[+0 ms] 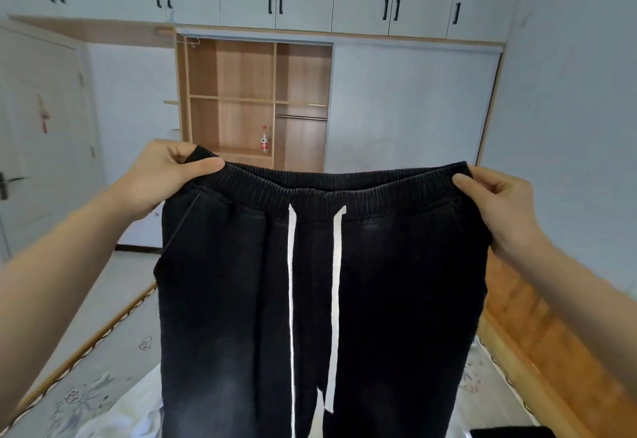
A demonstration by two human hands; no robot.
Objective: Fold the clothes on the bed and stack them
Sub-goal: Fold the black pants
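Black trousers with an elastic waistband and two long white drawstrings hang upright in front of me, held up by the waistband. My left hand pinches the waistband's left corner, thumb on the near side. My right hand pinches the right corner the same way. The waistband is stretched flat between them. The legs hang down over the bed and hide most of it. A pale garment lies crumpled on the bed at the lower left.
The bed has a grey floral cover and a wooden side rail on the right. A dark item shows at the bottom right edge. Beyond stands a wardrobe with open wooden shelves holding a bottle. A door is at left.
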